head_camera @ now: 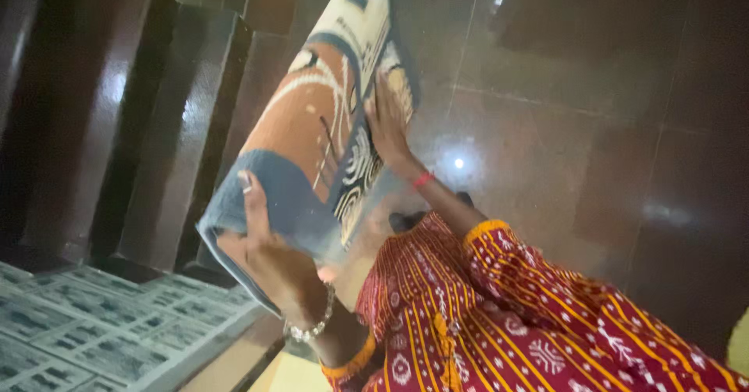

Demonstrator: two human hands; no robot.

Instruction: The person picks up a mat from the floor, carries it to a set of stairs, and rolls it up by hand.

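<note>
While the left hand (pixel 269 255) pinches its near corner and the right hand (pixel 388 123) presses flat beyond, the patterned mat (pixel 312 134) hangs between them, seemingly soft, light, best gripped by edges

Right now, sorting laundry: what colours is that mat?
Orange mat with blue border and cream motifs; head view.
</note>
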